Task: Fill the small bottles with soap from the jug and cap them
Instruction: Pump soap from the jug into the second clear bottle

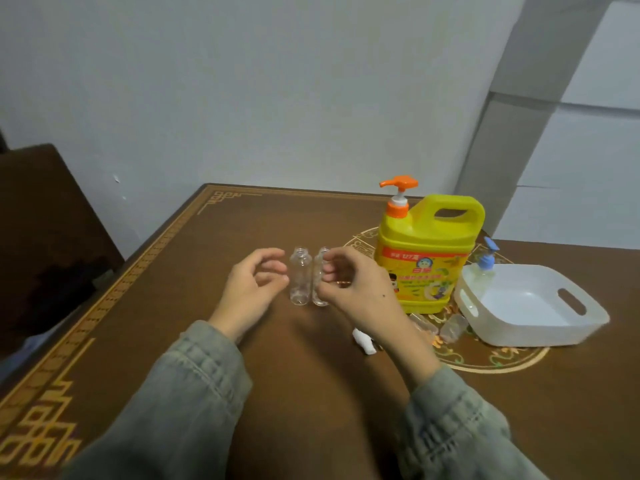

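Observation:
Two small clear bottles stand upright and uncapped side by side at the table's middle, the left bottle (300,278) and the right bottle (319,282). My left hand (251,289) hovers just left of the left bottle with loosely curved fingers, holding nothing. My right hand (353,289) has its thumb and fingertips on the right bottle and partly hides it. The yellow soap jug (426,254) with an orange pump (398,188) stands right behind my right hand.
A white plastic basin (533,327) sits at the right with a blue-pump bottle (483,268) in its corner. Clear caps (453,327) and a white spray head (363,341) lie in front of the jug. A dark chair (45,237) stands at the left.

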Action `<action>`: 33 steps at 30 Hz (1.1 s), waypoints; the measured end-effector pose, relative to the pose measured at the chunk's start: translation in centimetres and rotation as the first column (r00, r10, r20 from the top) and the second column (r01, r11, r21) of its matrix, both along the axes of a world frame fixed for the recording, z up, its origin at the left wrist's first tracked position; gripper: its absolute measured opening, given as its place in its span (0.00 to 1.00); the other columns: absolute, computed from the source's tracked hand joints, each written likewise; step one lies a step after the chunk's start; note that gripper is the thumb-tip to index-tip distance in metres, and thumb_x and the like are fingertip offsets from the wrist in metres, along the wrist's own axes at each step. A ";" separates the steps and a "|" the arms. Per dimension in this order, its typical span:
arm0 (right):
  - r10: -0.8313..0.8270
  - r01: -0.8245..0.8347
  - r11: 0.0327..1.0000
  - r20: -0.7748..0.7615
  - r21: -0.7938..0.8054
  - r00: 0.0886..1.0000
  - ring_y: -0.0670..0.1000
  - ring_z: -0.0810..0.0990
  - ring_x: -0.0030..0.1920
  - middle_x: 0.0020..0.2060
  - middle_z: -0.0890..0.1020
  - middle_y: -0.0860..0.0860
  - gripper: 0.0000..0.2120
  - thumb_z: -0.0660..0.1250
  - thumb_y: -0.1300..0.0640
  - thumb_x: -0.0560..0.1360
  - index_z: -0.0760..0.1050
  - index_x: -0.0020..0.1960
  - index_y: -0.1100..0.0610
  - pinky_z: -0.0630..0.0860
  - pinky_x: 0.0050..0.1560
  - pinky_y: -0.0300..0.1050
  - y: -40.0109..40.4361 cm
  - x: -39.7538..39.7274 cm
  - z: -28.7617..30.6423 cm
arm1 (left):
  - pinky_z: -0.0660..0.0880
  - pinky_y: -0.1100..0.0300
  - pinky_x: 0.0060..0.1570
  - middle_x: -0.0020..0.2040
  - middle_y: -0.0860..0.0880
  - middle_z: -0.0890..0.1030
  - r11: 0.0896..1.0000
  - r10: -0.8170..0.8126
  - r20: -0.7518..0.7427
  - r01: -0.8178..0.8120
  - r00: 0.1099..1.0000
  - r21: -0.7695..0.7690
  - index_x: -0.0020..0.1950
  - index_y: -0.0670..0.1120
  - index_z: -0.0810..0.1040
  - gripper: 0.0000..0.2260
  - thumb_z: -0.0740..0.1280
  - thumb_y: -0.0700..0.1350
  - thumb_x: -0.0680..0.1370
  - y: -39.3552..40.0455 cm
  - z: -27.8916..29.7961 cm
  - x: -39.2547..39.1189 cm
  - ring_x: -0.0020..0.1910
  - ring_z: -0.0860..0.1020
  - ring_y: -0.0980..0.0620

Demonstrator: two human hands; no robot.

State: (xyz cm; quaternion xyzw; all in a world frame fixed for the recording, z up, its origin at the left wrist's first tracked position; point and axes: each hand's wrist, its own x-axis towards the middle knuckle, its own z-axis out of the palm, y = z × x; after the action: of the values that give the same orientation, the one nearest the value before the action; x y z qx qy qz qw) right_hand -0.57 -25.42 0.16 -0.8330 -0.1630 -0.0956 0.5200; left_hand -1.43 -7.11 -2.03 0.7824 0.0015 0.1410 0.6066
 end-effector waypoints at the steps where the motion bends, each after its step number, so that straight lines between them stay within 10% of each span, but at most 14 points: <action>1: 0.001 -0.001 1.000 0.001 0.003 1.000 0.47 0.81 0.41 0.42 0.83 0.53 0.16 0.73 0.66 0.67 0.78 0.53 0.55 0.81 0.47 0.40 0.3 0.4 -0.4 | 0.76 0.58 0.52 0.51 0.45 0.80 0.996 0.039 -0.005 -0.038 0.999 0.082 0.60 0.47 0.77 0.19 0.71 0.34 0.72 0.1 -0.9 1.0 0.45 0.79 0.52; 9: -0.001 0.000 0.998 -0.006 -0.066 1.000 0.47 0.82 0.43 0.42 0.83 0.48 0.16 0.73 0.65 0.67 0.78 0.52 0.53 0.81 0.47 0.40 1.1 2.7 -1.6 | 0.72 0.51 0.66 0.63 0.53 0.78 0.959 -0.001 -0.077 0.023 0.997 0.282 0.70 0.51 0.69 0.33 0.77 0.44 0.67 0.5 -5.2 5.7 0.62 0.77 0.57; 23: -0.070 0.103 0.987 0.248 -0.121 0.966 0.43 0.81 0.39 0.40 0.83 0.45 0.09 0.69 0.63 0.71 0.81 0.49 0.53 0.77 0.42 0.32 -0.3 1.4 4.6 | 0.78 0.68 0.45 0.47 0.57 0.81 0.968 0.096 0.193 -0.137 0.976 0.211 0.58 0.54 0.76 0.17 0.75 0.48 0.71 0.0 4.1 1.9 0.46 0.80 0.62; 33: -0.240 0.405 0.896 0.568 -0.183 0.787 0.49 0.78 0.50 0.48 0.82 0.50 0.10 0.67 0.62 0.73 0.82 0.53 0.56 0.66 0.50 0.36 -6.4 3.4 10.5 | 0.76 0.62 0.50 0.48 0.56 0.80 0.872 -0.147 0.151 0.056 0.978 0.487 0.61 0.51 0.74 0.19 0.72 0.53 0.73 -6.8 8.0 2.7 0.45 0.79 0.60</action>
State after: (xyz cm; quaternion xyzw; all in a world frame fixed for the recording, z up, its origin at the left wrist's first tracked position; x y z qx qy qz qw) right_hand 2.78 -31.83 10.66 -0.8569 -0.1663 -0.3852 0.2995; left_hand 1.29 -13.91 5.93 0.8908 -0.1306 0.1759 0.3981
